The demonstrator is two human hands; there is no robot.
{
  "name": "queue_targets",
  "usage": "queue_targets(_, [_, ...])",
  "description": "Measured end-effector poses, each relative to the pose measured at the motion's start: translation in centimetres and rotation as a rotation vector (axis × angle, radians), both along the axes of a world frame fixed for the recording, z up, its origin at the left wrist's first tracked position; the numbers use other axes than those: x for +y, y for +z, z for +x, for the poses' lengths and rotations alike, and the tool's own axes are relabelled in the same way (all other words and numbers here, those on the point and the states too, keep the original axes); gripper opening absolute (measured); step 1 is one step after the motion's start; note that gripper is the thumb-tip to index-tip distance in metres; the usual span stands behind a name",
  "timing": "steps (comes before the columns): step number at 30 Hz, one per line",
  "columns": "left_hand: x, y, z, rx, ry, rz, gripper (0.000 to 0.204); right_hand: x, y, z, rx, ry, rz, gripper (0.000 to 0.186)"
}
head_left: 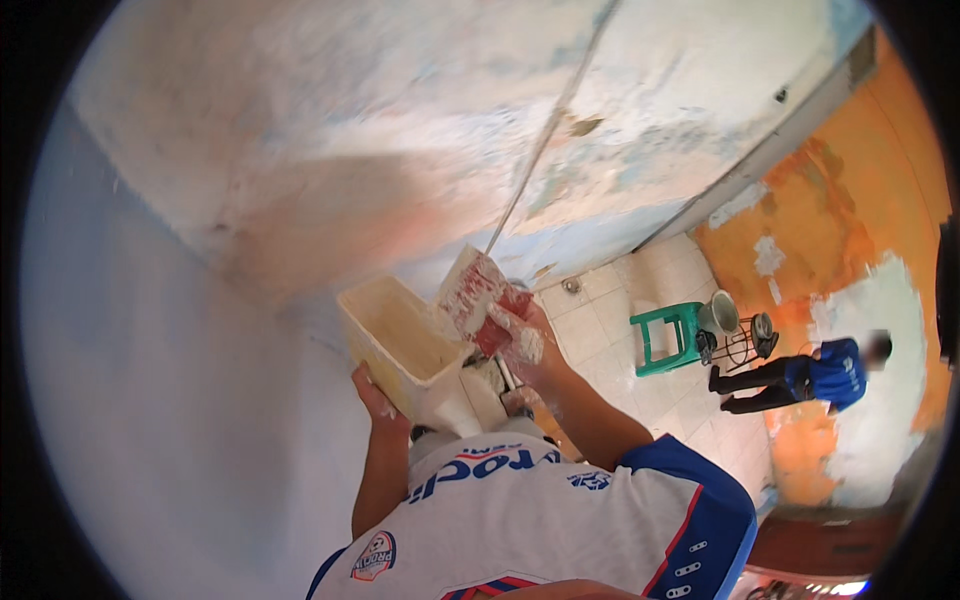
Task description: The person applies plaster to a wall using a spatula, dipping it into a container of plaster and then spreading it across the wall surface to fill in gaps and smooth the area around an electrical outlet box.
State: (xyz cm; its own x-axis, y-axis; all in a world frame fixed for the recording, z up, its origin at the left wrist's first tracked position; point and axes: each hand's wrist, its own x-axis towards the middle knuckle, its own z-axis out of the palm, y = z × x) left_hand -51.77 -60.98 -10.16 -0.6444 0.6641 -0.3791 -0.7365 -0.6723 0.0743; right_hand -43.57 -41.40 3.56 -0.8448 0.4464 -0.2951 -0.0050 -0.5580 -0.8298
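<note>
My left hand [373,396] grips the near end of a cream rectangular plastic trough [398,338] smeared with white plaster and holds it up in front of my chest. My right hand [522,335], spattered with white, is closed on the red handle of a wide putty knife [470,287]. Its plaster-coated blade rests over the trough's right rim. Both forearms rise from my white and blue shirt at the bottom of the view.
A patchy white, blue and orange wall [380,150] fills the top and left. A thin cord [545,130] runs across it. On the tiled floor [600,300] to the right stand a green stool [668,338] and a metal pot on a wire stand [735,330]. Another person in blue [825,375] crouches by the orange wall.
</note>
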Motion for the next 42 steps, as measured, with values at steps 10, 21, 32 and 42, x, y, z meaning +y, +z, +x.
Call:
queue_targets(10, [12.7,2.0,10.0,0.17,-0.232,0.118,0.066,7.8,2.6,15.5,0.143,-0.352,0.097,0.023])
queue_targets(21, [24.1,1.6,16.4,0.271,-0.275,0.048,0.069,19.5,1.7,22.5,0.372,-0.415,-0.213,0.024])
queue_targets(32, [34.9,9.3,14.5,0.236,-0.32,0.101,0.069,28.4,7.0,21.0,0.356,-0.482,-0.034,0.002])
queue_targets(42, [48.1,10.9,19.9,0.295,-0.348,0.101,0.066,41.0,8.1,26.5,0.45,-0.5,-0.011,0.009])
